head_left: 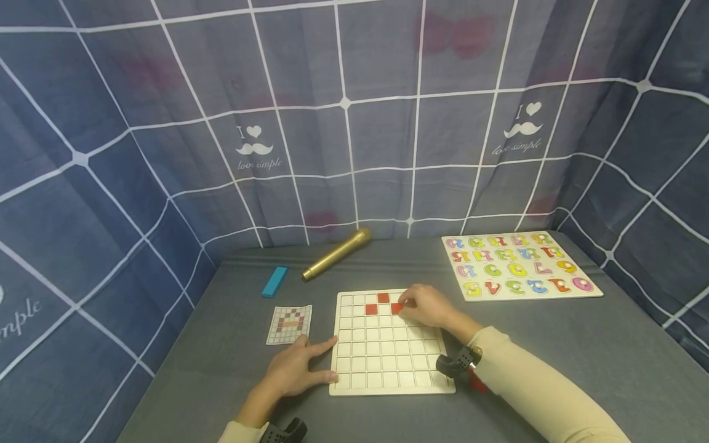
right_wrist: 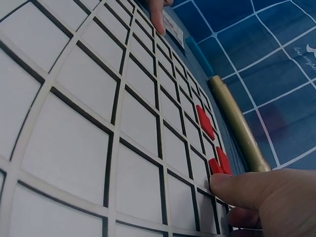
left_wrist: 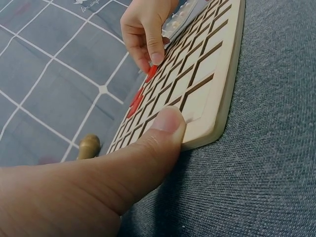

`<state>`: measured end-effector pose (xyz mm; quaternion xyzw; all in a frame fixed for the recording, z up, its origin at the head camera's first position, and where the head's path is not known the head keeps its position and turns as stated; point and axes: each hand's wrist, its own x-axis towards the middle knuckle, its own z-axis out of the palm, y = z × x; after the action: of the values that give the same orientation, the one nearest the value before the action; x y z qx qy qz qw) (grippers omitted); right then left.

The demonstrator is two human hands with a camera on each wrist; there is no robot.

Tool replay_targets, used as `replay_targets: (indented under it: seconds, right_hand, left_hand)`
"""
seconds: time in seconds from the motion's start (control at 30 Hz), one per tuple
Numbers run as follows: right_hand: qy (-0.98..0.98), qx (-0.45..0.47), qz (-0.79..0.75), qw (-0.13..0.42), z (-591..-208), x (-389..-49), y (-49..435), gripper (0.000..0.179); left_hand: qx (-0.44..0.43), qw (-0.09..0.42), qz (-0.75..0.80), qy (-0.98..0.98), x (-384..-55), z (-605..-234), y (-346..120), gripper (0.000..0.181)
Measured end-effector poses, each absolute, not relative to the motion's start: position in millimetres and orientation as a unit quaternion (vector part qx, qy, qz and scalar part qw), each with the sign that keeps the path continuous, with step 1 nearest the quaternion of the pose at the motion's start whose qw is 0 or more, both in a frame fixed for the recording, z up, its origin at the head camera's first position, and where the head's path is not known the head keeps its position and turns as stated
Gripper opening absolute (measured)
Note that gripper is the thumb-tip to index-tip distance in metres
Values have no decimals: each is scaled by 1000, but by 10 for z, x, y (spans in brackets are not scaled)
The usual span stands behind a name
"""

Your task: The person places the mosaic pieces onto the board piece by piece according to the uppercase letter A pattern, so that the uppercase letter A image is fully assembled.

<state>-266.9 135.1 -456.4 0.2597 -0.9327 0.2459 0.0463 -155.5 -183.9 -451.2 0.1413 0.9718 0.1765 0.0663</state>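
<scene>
A pale wooden grid board (head_left: 382,363) lies on the table before me. Two red square tiles sit in its far rows, one red tile (head_left: 383,298) in the top row and another red tile (head_left: 371,309) one row nearer. My right hand (head_left: 429,306) pinches a third red square tile (right_wrist: 215,166) between thumb and fingers, over a cell at the far side. At the board's left edge rests my left hand (head_left: 293,368), thumb and index finger extended. The left wrist view shows its thumb (left_wrist: 158,133) on the rim by the near corner.
A printed pattern card (head_left: 288,325) lies left of the board. Behind it are a blue bar (head_left: 274,282) and a gold rod (head_left: 335,255). A number puzzle board (head_left: 520,266) lies at the back right. Something red (head_left: 476,381) shows partly beneath the right wrist.
</scene>
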Motion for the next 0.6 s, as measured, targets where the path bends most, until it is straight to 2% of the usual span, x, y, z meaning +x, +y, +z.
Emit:
replay_targets:
  seconds: [0.6]
  right_hand:
    - [-933, 250, 255, 53, -4587, -2681, 1350, 22]
  left_hand:
    - [143, 68, 181, 971, -1559, -4525, -1849, 76]
